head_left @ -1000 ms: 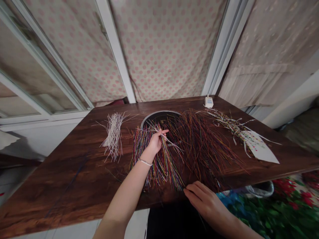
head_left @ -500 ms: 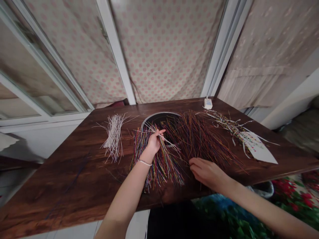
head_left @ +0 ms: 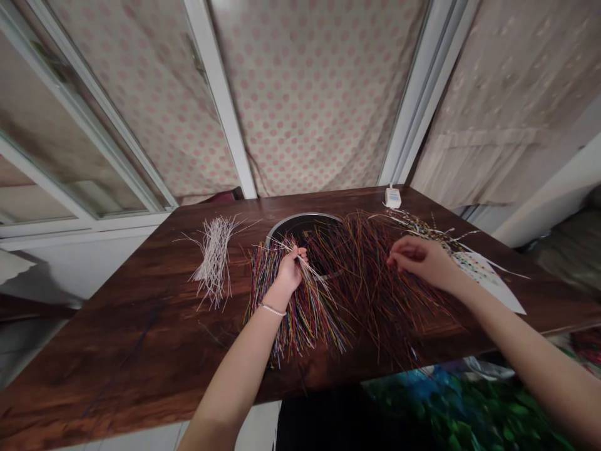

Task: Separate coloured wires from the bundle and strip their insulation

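My left hand is closed around a small bunch of thin white wire-like strands, which fan out on both sides of the fist. Beneath it spreads a pile of multicoloured strands. Over the right part of a heap of dark red, orange and purple strands is my right hand. Its thumb and fingertips are brought together; whether a strand is between them is too fine to make out. Partly under the piles lies a round black disc with a silver rim.
A separate pile of white strands lies on the left of the dark wooden table. To the right are speckled strips and a white dotted sheet. A small white box stands at the back edge. Green foliage is below the front edge.
My right hand has moved up and to the right, from the near edge of the dark heap to its right part. Some dark strands now spread nearer the front edge. My left hand stays in place.
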Motion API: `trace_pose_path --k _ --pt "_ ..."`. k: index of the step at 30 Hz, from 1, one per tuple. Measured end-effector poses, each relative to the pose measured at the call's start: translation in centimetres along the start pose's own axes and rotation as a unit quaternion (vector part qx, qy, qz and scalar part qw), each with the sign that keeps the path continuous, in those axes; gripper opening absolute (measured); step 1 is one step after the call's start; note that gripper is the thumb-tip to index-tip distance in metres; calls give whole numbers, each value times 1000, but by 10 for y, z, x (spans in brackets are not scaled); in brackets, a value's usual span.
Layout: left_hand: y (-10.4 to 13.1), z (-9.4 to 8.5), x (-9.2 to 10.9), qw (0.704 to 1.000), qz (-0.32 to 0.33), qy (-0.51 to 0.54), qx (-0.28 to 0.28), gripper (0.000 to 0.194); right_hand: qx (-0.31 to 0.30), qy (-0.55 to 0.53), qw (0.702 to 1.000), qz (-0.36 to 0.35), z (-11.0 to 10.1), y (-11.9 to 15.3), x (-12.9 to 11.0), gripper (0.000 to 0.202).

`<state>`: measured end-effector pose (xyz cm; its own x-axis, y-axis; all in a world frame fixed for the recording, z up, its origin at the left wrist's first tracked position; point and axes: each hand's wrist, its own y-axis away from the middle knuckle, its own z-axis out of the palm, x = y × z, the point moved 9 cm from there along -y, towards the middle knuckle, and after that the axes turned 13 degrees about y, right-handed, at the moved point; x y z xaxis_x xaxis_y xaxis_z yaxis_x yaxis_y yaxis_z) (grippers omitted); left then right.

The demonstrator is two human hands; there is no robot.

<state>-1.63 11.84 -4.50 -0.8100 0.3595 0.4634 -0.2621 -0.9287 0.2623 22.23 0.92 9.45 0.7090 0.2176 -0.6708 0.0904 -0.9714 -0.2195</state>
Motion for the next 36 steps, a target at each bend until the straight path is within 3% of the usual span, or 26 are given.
trace_pose_path --k 3,5,7,9,11,13,15,17,21,26,30,33,36 --pt "0 1 1 1000 5 1 -4 26 35 -50 993 101 -6 -26 35 10" --pt "0 2 1 1000 6 -3 -4 27 14 -9 988 152 4 -42 54 9" --pt "-1 2 2 1000 7 -10 -1 28 27 50 986 160 10 -56 62 9" --pt "-1 1 3 1000 11 -20 2 28 67 75 983 150 14 -67 60 4" --pt "-2 0 3 999 17 -33 5 28 107 89 982 129 21 -73 50 13" --pt "-2 0 4 999 24 -48 6 28 108 85 986 93 39 -77 31 15" --pt "-2 0 4 998 32 -62 5 28 10 15 999 27 78 -80 6 9" --pt "-1 2 4 995 41 -86 0 29 -88 -79 993 13 116 -76 -13 14" --pt "3 15 0 983 55 -173 -38 36 -142 -155 977 42 158 -74 -30 17" --pt "7 25 -5 973 60 -212 -73 42 -124 -216 968 45 173 -82 -29 15" --pt "9 28 -10 968 32 -230 -92 42 -205 -258 941 73 188 -77 -25 13" --pt "11 29 -9 970 30 -224 -89 35 -263 -340 898 101 191 -69 -25 15" --pt "14 32 -7 978 38 -187 -87 31 -255 -440 846 158 187 -66 -16 13"
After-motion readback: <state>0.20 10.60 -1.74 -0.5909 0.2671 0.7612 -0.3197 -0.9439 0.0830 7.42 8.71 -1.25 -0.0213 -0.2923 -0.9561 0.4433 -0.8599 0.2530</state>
